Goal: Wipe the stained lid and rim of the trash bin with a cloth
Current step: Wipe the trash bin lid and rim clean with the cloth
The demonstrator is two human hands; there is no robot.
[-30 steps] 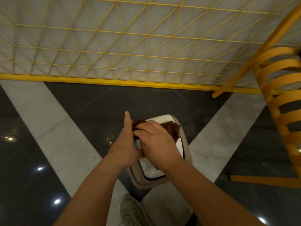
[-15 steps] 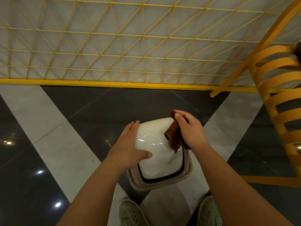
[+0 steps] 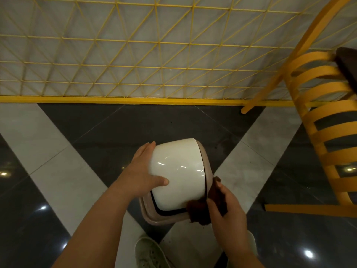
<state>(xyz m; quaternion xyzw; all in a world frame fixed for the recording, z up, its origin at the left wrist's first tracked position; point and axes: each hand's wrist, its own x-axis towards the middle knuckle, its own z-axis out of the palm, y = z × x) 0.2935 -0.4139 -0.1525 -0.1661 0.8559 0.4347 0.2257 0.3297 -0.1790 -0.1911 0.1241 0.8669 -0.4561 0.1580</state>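
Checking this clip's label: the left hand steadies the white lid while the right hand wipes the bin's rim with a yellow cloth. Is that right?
One thing is wrong: the cloth is dark brown, not yellow, as the head view shows. The left hand steadies the white lid while the right hand wipes the rim.

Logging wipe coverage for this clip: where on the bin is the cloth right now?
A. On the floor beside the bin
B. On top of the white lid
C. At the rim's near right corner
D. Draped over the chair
C: the right hand grips the brown cloth against the near right corner of the rim, while the left hand holds the lid.
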